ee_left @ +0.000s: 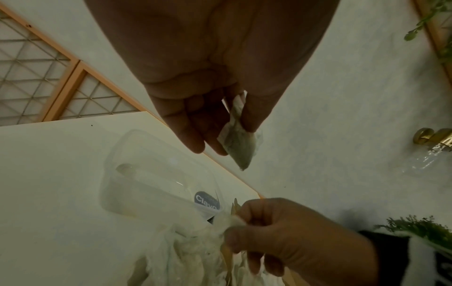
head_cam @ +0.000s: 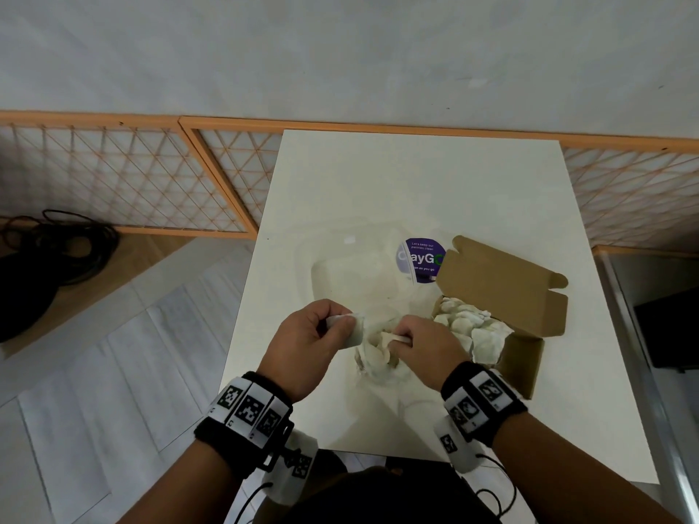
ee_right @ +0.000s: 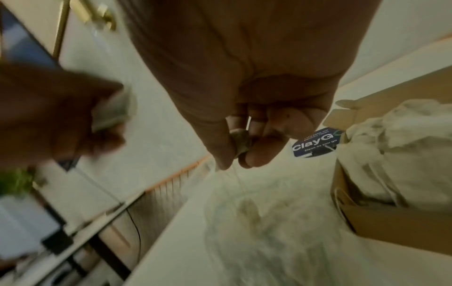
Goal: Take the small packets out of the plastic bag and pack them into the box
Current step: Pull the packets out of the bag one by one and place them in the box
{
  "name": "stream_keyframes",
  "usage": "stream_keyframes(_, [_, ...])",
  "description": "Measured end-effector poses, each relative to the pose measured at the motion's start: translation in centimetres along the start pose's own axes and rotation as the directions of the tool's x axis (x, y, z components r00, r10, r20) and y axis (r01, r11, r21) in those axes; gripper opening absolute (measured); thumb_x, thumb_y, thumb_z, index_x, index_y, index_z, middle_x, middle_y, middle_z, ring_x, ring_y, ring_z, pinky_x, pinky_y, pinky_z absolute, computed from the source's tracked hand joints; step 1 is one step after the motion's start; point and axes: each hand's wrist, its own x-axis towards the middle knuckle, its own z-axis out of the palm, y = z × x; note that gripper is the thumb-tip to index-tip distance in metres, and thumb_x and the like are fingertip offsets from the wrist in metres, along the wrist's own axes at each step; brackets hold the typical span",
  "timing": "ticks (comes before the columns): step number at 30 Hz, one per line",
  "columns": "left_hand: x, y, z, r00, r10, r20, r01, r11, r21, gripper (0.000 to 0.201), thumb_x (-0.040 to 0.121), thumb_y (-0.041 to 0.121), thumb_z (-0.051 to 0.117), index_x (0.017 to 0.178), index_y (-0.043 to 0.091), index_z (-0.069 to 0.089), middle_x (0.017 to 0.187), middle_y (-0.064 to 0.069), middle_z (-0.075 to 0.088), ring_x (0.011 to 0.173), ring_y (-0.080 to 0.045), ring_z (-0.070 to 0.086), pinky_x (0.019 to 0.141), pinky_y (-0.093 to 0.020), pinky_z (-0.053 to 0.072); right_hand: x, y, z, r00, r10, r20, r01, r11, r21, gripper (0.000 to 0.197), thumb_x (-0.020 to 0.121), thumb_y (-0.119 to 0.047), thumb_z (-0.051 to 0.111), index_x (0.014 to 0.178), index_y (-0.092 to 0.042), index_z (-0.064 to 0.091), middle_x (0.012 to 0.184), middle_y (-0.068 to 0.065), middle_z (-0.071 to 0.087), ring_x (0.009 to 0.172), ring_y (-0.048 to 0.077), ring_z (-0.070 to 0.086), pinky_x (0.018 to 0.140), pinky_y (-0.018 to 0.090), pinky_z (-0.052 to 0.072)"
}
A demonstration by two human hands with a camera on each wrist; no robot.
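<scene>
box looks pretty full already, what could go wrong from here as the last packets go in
1. The cardboard box is heaped with white packets above its rim, so more may slide onto the table or block the lid flap.
2. The left hand pinches one packet by its edge only; it could slip.
3. The right hand grips the plastic bag beside the box; a tug might knock the pile.
</scene>
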Motion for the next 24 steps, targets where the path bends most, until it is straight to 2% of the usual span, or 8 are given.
stream_keyframes(3, [0.3, 0.2, 0.3, 1.0, 0.016, 0.018, -0.016, 1.0, 0.017, 0.014, 0.1, 0.027, 0.066, 0.086, 0.024, 0.071, 0.086, 0.009, 0.073, 0.074, -0.009, 0.063, 0.07, -0.032, 0.053, -1.6, 0.0, -2.4, 0.999, 0.0, -0.052, 0.009, 0.982, 0.187, 0.021, 0.091, -0.033, 0.076, 0.081, -0.024, 0.06, 0.071, -0.008, 0.06, 0.066, 0.007, 0.054, 0.063, 0.024, 0.043])
stream_keyframes(6, [0.4, 0.9, 0.8, 0.995, 0.023, 0.096, -0.023, 1.0, -0.009, 0.014, 0.098, 0.024, 0.069, 0.085, 0.023, 0.073, 0.082, 0.011, 0.074, 0.071, -0.001, 0.062, 0.069, -0.019, 0.05, -3.0, -0.4, -4.6, 0.998, -0.018, -0.067, 0.039, 0.943, 0.329, 0.02, 0.09, -0.034, 0.078, 0.08, -0.024, 0.063, 0.069, 0.0, 0.062, 0.064, 0.017, 0.058, 0.067, 0.036, 0.052])
stream_keyframes(9, [0.4, 1.7, 1.3, 0.976, 0.006, 0.218, 0.009, 0.998, -0.068, 0.011, 0.094, 0.023, 0.074, 0.085, 0.017, 0.072, 0.102, 0.009, 0.076, 0.089, -0.01, 0.073, 0.079, -0.024, 0.055, -4.2, -1.0, -6.3, 0.995, -0.041, -0.092, 0.08, 0.875, 0.477, 0.017, 0.092, -0.026, 0.078, 0.083, -0.02, 0.065, 0.072, 0.009, 0.066, 0.063, 0.016, 0.06, 0.068, 0.043, 0.057])
stream_keyframes(12, [0.4, 2.3, 1.9, 0.94, 0.043, 0.339, 0.012, 0.987, -0.159, 0.012, 0.092, 0.014, 0.07, 0.08, 0.013, 0.068, 0.126, 0.01, 0.07, 0.115, -0.011, 0.068, 0.094, -0.034, 0.054, -5.2, -1.7, -7.8, 0.992, -0.077, -0.098, 0.119, 0.814, 0.568, 0.011, 0.096, -0.021, 0.074, 0.091, -0.016, 0.066, 0.077, 0.012, 0.068, 0.067, 0.015, 0.063, 0.069, 0.035, 0.058])
stream_keyframes(15, [0.5, 3.2, 2.4, 0.929, 0.116, 0.352, -0.021, 0.965, -0.262, 0.012, 0.085, 0.015, 0.066, 0.073, 0.019, 0.066, 0.134, 0.008, 0.068, 0.125, -0.012, 0.064, 0.102, -0.043, 0.052, -5.8, -2.3, -8.5, 0.99, -0.103, -0.1, 0.143, 0.775, 0.616, 0.005, 0.098, -0.015, 0.071, 0.097, -0.014, 0.066, 0.08, 0.01, 0.072, 0.067, 0.015, 0.063, 0.069, 0.03, 0.056])
stream_keyframes(19, [0.8, 4.4, 2.9, 0.939, 0.174, 0.296, -0.049, 0.922, -0.383, 0.022, 0.082, 0.023, 0.074, 0.084, 0.002, 0.068, 0.132, -0.001, 0.07, 0.125, -0.018, 0.066, 0.105, -0.047, 0.052, -6.3, -2.5, -8.6, 0.987, -0.11, -0.116, 0.159, 0.752, 0.639, 0.003, 0.099, -0.011, 0.068, 0.1, -0.012, 0.065, 0.077, 0.005, 0.072, 0.066, 0.013, 0.063, 0.068, 0.028, 0.053])
stream_keyframes(22, [1.0, 5.2, 2.8, 0.95, 0.171, 0.261, -0.051, 0.91, -0.411, 0.016, 0.085, 0.022, 0.075, 0.086, 0.006, 0.074, 0.116, -0.006, 0.076, 0.106, -0.02, 0.072, 0.093, -0.039, 0.056, -6.5, -2.6, -8.4, 0.986, -0.107, -0.125, 0.162, 0.758, 0.632, 0.005, 0.099, -0.012, 0.07, 0.1, -0.012, 0.065, 0.075, 0.007, 0.07, 0.066, 0.013, 0.063, 0.067, 0.029, 0.054])
stream_keyframes(24, [1.2, 5.3, 2.7, 0.952, 0.177, 0.248, -0.071, 0.92, -0.384, 0.017, 0.087, 0.023, 0.074, 0.092, 0.006, 0.075, 0.106, -0.011, 0.077, 0.097, -0.027, 0.071, 0.087, -0.042, 0.057, -6.7, -2.6, -8.3, 0.986, -0.112, -0.125, 0.165, 0.782, 0.602, 0.011, 0.097, -0.017, 0.072, 0.098, -0.01, 0.064, 0.078, 0.011, 0.07, 0.068, 0.021, 0.066, 0.067, 0.03, 0.055])
